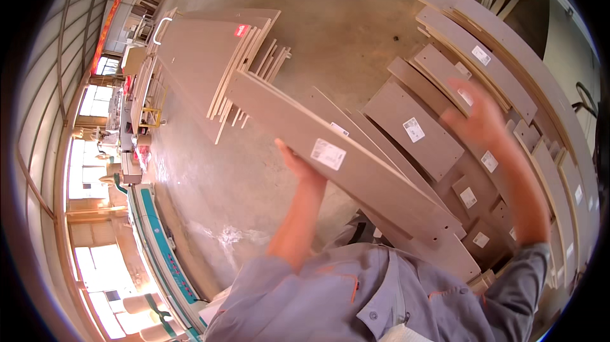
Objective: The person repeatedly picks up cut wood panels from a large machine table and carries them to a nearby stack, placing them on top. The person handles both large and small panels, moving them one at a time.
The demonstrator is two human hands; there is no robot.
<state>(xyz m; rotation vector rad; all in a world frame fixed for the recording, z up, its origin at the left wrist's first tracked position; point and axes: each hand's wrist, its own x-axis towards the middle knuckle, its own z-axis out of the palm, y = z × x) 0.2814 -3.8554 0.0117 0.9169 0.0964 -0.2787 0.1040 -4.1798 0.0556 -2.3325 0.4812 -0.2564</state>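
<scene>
A long taupe board (375,180) with a white label and small drilled holes at its near end slants across the middle in front of me. Around its left edge my left hand (304,163) is closed, with part of the fingers hidden by the board. Raised over the stacked panels at the right is my right hand (478,115), blurred, its thumb and fingers apart and nothing seen in them. Beneath that hand lies a labelled drilled panel (414,129) among several narrower labelled panels (445,72).
A stack of large panels (203,56) with a red label stands at the far left, with strips jutting from it. Stacked boards (537,62) curve along the right. A green and white machine (162,228) stands at the left, near crumpled clear plastic (230,235) on the floor.
</scene>
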